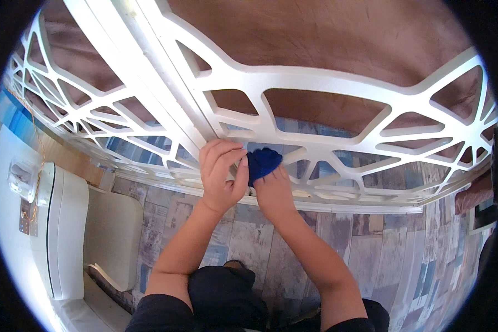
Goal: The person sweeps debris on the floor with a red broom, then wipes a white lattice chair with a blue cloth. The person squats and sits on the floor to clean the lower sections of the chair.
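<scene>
Closest to me, my right hand pushes a blue cloth onto the white cut-out screen, fingers bunched around it so it stays put on the thin bars. My left hand curls over a bar just beside it, I think for steadying. Behind the screen is a brown wall.

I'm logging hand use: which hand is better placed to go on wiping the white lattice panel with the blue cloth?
Probably the right hand: the blue cloth is bunched under its fingers against the white lattice panel. The left hand grips a bar beside it, only touching the cloth's edge.
</scene>
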A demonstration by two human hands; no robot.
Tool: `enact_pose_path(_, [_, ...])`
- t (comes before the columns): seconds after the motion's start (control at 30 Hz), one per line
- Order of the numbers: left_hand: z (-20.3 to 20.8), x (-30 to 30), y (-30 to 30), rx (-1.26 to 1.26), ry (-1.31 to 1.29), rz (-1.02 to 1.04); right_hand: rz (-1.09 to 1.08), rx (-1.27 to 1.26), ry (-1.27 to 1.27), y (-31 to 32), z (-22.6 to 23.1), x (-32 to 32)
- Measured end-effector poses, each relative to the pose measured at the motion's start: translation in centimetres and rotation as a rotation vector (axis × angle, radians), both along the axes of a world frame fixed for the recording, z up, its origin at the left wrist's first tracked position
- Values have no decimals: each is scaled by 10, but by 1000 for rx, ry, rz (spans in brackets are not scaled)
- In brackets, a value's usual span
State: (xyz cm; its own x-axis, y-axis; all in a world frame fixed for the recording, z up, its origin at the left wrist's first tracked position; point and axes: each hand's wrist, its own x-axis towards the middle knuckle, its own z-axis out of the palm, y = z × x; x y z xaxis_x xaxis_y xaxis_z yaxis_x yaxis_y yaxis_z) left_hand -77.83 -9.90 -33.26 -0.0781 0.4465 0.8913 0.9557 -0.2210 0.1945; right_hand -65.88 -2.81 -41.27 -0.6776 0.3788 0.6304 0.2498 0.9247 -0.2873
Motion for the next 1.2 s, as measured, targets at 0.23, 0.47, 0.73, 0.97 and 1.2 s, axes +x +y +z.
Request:
enact_pose_path(0.23, [18, -6, -29, 14, -276, 31, 21, -82, 338, -19, 78, 4])
enact_pose_path(0.47, [39, 2, -37, -358, -462, 37, 6, 253, 125, 16, 59, -14])
enact_pose_path(0.73, [83, 17, -32, -705, -479, 145, -119, 131, -43, -25, 84, -12])
enact_pose_path(0.97, [58, 7, -29, -532, -496, -6, -294, 11, -281, -43, 91, -20])
enact_pose_path(1.2, [-1, 3, -33, -261, -909, -430, -378, 83, -186, -50, 85, -25])
